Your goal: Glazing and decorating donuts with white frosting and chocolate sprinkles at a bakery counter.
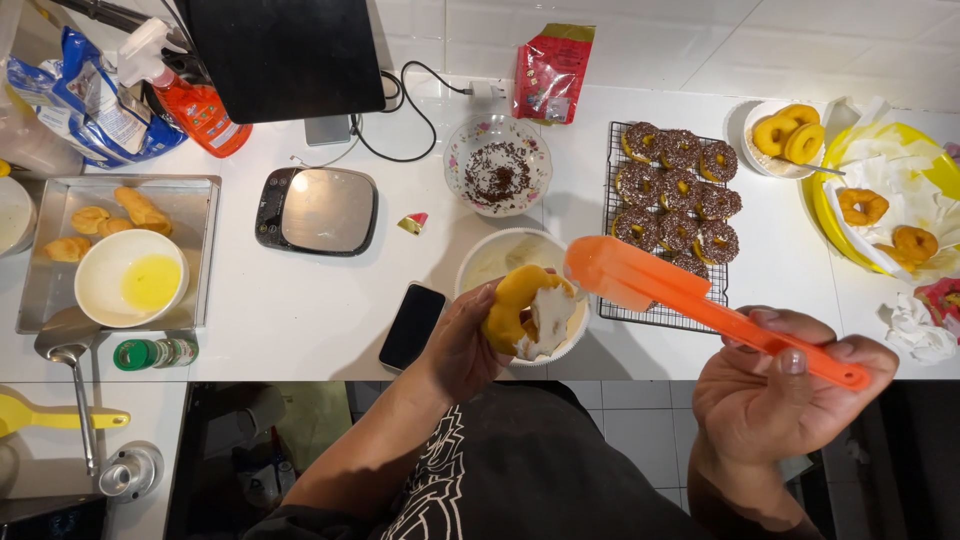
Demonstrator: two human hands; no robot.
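Left hand point(462, 345): curled around a yellow doughnut point(527, 312), gripping it from the left, tilted so the white-glazed face points right.
Right hand point(785, 385): closed on the handle end of an orange spatula point(690, 305), blade raised just right of the doughnut, apart from it by a sliver.
Doughnut's place: held just above a white bowl of pale glaze point(500, 262), at the counter's front edge.
Beside the bowl: black phone point(412, 326) lying face down to the left; wire rack point(668, 222) to the right, filled with sprinkle-topped doughnuts.
Behind the bowl: flowered dish of dark sprinkles point(498, 165); grey kitchen scale point(317, 210) further left.
Packages at the back wall: red foil pouch point(552, 72), upright, with a greenish top edge; blue and white plastic bag point(85, 100), crumpled, far left; orange spray bottle point(190, 95) with white trigger, leaning beside the bag.
Far right: small white bowl with plain doughnuts point(790, 135); yellow plate point(935, 175) lined with white paper, two more plain doughnuts on it.
Far left: metal tray point(195, 250) holding a white bowl of yellow liquid point(130, 278) and fried pieces; small green-capped bottle point(155, 353) lying on its side below the tray.
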